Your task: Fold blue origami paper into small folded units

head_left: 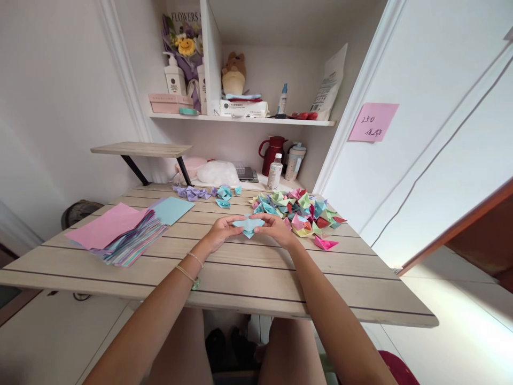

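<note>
Between my two hands, just above the wooden table (256,278), is a light blue folded paper (247,225) with pointed ends and a tip facing down. My left hand (221,231) pinches its left end between thumb and fingers. On the other side my right hand (276,229) grips the right end the same way. Close behind my right hand lies a heap of folded paper boats (304,207) in many colours. One bright pink paper boat (326,244) sits apart at the heap's near edge.
At left stand a thick stack of coloured paper (134,243) and light blue sheets (173,209). Small purple folded papers (192,193) and blue ones (223,193) lie toward the back. A plastic bottle (274,172), red jug (273,155) and small raised shelf (142,149) stand behind.
</note>
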A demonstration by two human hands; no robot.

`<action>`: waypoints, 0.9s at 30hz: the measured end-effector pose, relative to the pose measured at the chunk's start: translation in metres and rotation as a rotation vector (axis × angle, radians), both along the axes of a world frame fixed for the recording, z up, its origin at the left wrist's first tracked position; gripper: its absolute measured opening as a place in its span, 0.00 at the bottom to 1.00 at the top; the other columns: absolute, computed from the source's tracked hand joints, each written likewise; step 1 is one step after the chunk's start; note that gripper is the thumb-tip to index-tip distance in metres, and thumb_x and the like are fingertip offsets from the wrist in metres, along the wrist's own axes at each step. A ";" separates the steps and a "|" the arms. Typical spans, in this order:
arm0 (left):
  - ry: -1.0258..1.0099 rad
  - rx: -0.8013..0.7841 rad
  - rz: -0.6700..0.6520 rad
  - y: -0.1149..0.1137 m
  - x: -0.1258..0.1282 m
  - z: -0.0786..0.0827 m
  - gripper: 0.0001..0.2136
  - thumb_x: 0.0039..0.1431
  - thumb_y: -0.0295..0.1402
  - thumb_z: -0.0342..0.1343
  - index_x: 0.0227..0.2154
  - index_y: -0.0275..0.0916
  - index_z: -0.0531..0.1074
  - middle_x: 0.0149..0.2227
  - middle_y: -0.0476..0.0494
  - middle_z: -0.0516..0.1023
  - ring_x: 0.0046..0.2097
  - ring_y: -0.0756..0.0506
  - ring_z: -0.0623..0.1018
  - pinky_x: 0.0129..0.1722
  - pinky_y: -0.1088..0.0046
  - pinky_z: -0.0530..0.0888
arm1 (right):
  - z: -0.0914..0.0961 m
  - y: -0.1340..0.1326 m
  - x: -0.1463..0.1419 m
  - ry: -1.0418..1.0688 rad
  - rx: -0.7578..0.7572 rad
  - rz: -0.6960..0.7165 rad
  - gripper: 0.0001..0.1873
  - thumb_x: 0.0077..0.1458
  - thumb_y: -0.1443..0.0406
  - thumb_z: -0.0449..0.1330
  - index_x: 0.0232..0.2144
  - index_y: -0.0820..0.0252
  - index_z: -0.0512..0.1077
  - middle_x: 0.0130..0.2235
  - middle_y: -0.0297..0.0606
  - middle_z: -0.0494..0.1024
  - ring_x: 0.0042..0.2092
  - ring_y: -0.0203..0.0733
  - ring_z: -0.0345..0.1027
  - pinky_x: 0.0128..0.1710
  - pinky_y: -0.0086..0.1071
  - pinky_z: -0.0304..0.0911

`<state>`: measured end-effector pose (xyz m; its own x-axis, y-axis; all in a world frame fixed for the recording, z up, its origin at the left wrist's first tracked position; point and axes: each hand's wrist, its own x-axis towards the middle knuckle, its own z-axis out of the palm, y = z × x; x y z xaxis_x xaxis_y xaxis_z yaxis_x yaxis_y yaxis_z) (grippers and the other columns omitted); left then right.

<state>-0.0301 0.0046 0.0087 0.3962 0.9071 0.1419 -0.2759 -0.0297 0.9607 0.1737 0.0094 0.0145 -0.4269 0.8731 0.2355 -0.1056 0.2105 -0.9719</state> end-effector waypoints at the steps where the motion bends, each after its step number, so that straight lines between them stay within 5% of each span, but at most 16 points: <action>1: -0.003 -0.007 -0.002 0.000 0.000 0.000 0.23 0.39 0.29 0.66 0.42 0.33 0.73 0.37 0.39 0.78 0.36 0.47 0.77 0.41 0.70 0.71 | 0.000 0.000 0.000 -0.009 0.005 -0.011 0.21 0.35 0.63 0.68 0.37 0.58 0.73 0.36 0.36 0.76 0.36 0.38 0.70 0.40 0.34 0.64; 8: 0.006 -0.027 0.016 0.001 -0.001 -0.004 0.18 0.40 0.32 0.65 0.38 0.33 0.75 0.36 0.40 0.79 0.36 0.46 0.77 0.41 0.68 0.71 | 0.001 -0.004 -0.005 0.034 0.030 -0.055 0.15 0.39 0.57 0.66 0.31 0.60 0.75 0.33 0.36 0.75 0.34 0.38 0.68 0.37 0.34 0.65; 17: 0.068 -0.016 0.204 0.007 0.004 -0.010 0.16 0.39 0.39 0.65 0.30 0.32 0.77 0.30 0.42 0.79 0.32 0.47 0.76 0.36 0.71 0.71 | -0.009 0.006 -0.012 -0.047 0.153 -0.330 0.14 0.39 0.54 0.64 0.20 0.61 0.74 0.21 0.32 0.71 0.25 0.34 0.61 0.25 0.29 0.60; 27: 0.030 -0.007 0.277 0.010 0.000 -0.008 0.19 0.38 0.43 0.64 0.31 0.31 0.77 0.30 0.42 0.78 0.34 0.45 0.76 0.35 0.71 0.72 | -0.009 0.003 -0.008 0.042 0.059 -0.059 0.29 0.23 0.66 0.72 0.35 0.59 0.73 0.29 0.32 0.76 0.31 0.39 0.70 0.34 0.34 0.66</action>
<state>-0.0298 0.0143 0.0003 0.1371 0.9823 0.1273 -0.2296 -0.0935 0.9688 0.1654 0.0122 0.0051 -0.3643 0.8804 0.3035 -0.1314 0.2741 -0.9527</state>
